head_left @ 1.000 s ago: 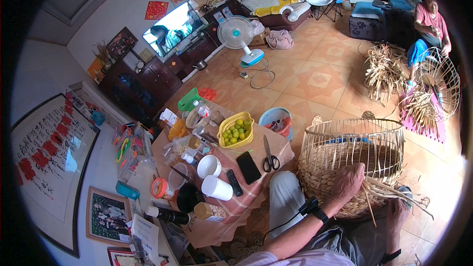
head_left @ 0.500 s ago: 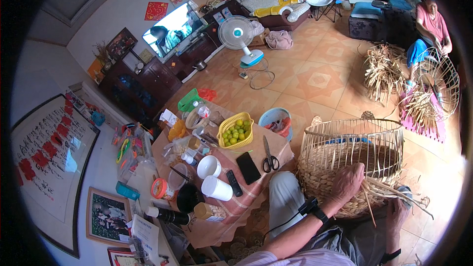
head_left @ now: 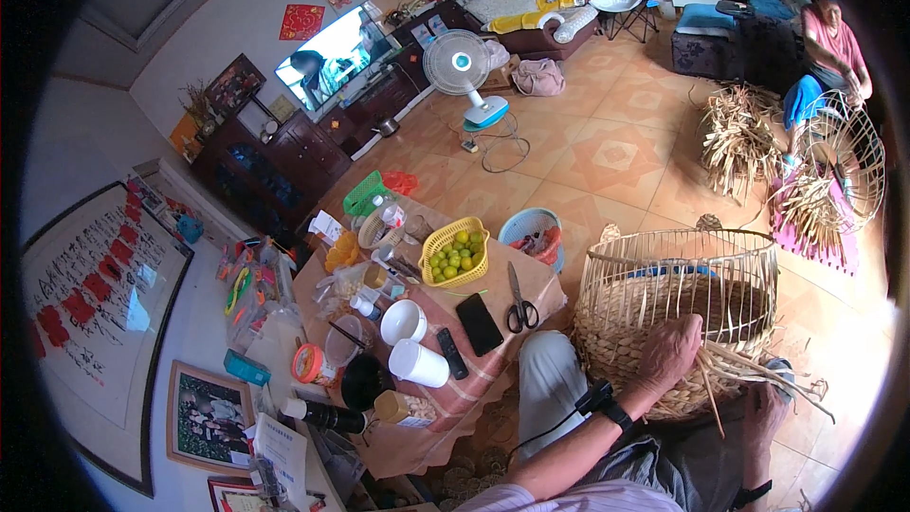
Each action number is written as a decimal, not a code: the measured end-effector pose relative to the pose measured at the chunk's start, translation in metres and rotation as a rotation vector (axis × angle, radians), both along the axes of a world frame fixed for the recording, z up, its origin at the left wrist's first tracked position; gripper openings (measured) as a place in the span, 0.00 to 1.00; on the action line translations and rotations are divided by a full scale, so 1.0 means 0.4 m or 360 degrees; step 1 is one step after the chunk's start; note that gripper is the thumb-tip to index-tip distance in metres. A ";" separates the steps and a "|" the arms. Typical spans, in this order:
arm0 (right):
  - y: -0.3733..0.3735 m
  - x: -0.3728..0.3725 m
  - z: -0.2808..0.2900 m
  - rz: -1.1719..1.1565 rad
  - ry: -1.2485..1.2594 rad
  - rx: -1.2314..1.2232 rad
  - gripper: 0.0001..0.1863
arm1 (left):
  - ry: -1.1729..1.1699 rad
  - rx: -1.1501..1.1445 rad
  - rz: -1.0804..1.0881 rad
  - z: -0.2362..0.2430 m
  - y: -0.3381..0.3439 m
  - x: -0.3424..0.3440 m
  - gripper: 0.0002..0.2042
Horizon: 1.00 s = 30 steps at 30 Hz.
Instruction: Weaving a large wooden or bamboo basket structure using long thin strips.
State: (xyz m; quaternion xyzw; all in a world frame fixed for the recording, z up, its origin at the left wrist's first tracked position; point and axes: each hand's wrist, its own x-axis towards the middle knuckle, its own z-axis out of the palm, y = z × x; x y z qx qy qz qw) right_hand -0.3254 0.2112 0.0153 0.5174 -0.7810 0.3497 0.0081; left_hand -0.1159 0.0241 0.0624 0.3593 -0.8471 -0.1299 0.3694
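Note:
A half-woven basket (head_left: 607,346) of plaited straw stands upright in front of my knees. Bare upright ribs and a rim show above its woven lower wall. My left hand (head_left: 671,353) is closed at the top edge of the weave, its fingertips partly hidden against the wall. Lower and to the right, my right hand (head_left: 761,414) is closed beside the basket, with its fingers mostly turned away. Loose straw strands (head_left: 749,368) run from the weave near my left hand to above my right hand, and their ends stick out to the right.
On my left, a cluttered table bears scissors (head_left: 520,311), a phone (head_left: 479,324), a yellow basket of green fruit (head_left: 453,254) and several jars. A pail (head_left: 531,228) stands behind it. Farther off are a fan (head_left: 457,64), a straw heap (head_left: 739,142) and a seated person (head_left: 834,47) with another basket frame.

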 end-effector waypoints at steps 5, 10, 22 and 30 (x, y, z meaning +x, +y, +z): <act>-0.002 -0.001 -0.003 -0.0041 0.0037 -0.0006 0.02 | -0.0032 -0.0025 0.0002 0.005 0.003 -0.003 0.05; 0.000 -0.007 -0.011 -0.0020 0.0019 -0.0007 0.02 | 0.0021 0.0000 -0.0022 0.001 0.000 0.000 0.05; -0.001 -0.005 -0.020 -0.0031 0.0013 -0.0067 0.02 | -0.0006 -0.0060 0.0002 0.002 0.000 -0.002 0.04; -0.001 -0.011 -0.023 -0.0003 0.0025 -0.0052 0.02 | -0.0003 -0.0074 0.0000 0.000 0.000 -0.003 0.04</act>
